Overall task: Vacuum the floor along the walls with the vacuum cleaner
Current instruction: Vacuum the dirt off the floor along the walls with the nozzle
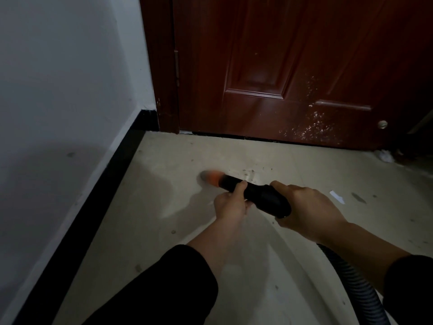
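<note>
Debris [251,171] lies at twelve o'clock before the door [304,66], so I judge most of the edge unswept. My left hand [232,202] grips the vacuum nozzle [257,195] forward and my right hand [307,207] wraps its rear. The blurred tip points toward ten o'clock, apart from the skirting [93,207] at nine.

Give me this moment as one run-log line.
left hand: grips wand | right hand: grips wand rear | brush tip: blurred, near floor, apart from baseboard | debris: floor by door
</note>
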The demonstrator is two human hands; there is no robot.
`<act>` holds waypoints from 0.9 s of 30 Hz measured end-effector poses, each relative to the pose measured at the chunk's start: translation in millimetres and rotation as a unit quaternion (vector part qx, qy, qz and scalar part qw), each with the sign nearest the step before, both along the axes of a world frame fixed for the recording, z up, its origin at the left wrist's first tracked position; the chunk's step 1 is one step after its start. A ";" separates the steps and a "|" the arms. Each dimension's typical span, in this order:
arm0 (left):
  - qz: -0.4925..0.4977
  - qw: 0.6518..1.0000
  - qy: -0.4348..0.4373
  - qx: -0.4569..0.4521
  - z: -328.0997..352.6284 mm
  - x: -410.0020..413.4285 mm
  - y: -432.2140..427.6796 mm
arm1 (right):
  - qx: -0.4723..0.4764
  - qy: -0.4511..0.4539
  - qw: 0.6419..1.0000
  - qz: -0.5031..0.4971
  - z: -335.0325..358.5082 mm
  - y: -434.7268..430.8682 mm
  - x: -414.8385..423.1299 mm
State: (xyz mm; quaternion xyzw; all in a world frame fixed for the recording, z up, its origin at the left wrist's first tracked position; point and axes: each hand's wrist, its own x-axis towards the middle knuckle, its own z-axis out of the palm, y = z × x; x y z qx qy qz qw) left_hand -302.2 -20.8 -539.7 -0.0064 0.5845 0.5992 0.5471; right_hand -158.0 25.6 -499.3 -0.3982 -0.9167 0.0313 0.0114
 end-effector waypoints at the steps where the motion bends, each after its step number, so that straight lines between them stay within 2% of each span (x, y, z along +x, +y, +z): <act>1: -0.003 1.000 0.002 -0.004 0.0 2.6 -0.7 | -0.001 0.000 1.000 0.001 0.0 -0.8 2.7; 12: -0.011 0.999 0.037 -0.032 -2.3 4.2 -29.7 | -0.031 0.007 0.999 0.039 -2.8 -20.0 10.8; 22: 0.016 0.999 0.004 -0.027 2.5 2.4 -67.9 | -0.051 -0.007 0.995 0.083 4.7 -49.0 12.1; 27: 0.016 0.999 0.022 -0.046 4.3 -1.5 -75.0 | -0.058 -0.017 0.995 0.083 9.8 -54.0 6.4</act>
